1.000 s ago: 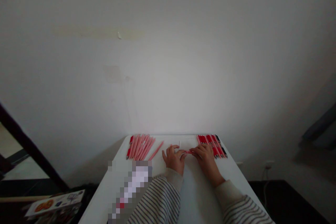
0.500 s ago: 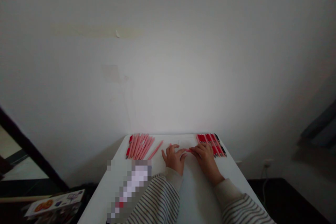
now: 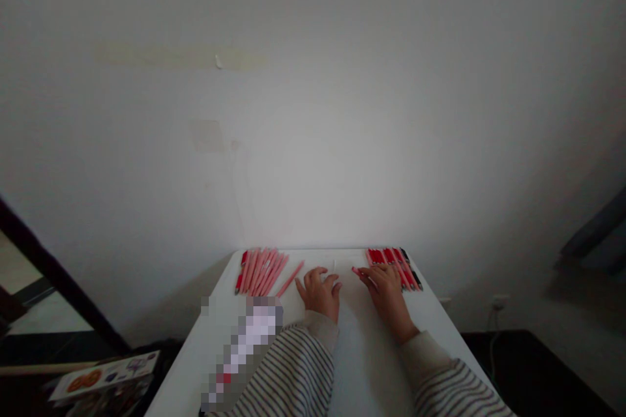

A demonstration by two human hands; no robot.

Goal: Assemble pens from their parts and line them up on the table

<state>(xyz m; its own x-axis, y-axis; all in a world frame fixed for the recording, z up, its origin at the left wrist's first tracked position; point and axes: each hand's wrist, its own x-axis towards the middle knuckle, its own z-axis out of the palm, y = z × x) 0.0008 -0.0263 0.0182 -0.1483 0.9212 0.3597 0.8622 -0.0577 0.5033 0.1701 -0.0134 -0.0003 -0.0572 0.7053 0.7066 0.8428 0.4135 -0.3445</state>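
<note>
My right hand (image 3: 388,293) pinches a short pink pen part (image 3: 356,270) between thumb and fingertips, its tip pointing to the upper left. My left hand (image 3: 321,294) rests over the middle of the table, fingers curved and apart, with nothing I can make out in them. Just beyond its fingertips lies a thin white stick (image 3: 334,264). A single pink pen barrel (image 3: 292,277) lies to the left of that hand. Farther left is a loose pile of pink pens (image 3: 261,272). Beside and partly behind my right hand is a row of pink and red pens (image 3: 388,256).
The white table (image 3: 359,365) stands against a pale wall (image 3: 313,111). A blurred-out pixelated object (image 3: 261,322) lies on the table's left side. Down at the left is a printed box or card (image 3: 105,374). A wall socket with a cable (image 3: 499,301) is at the right.
My hands have moved apart. The right hand has drawn the pink pen part slightly up, away from the left hand, whose fingers have spread.
</note>
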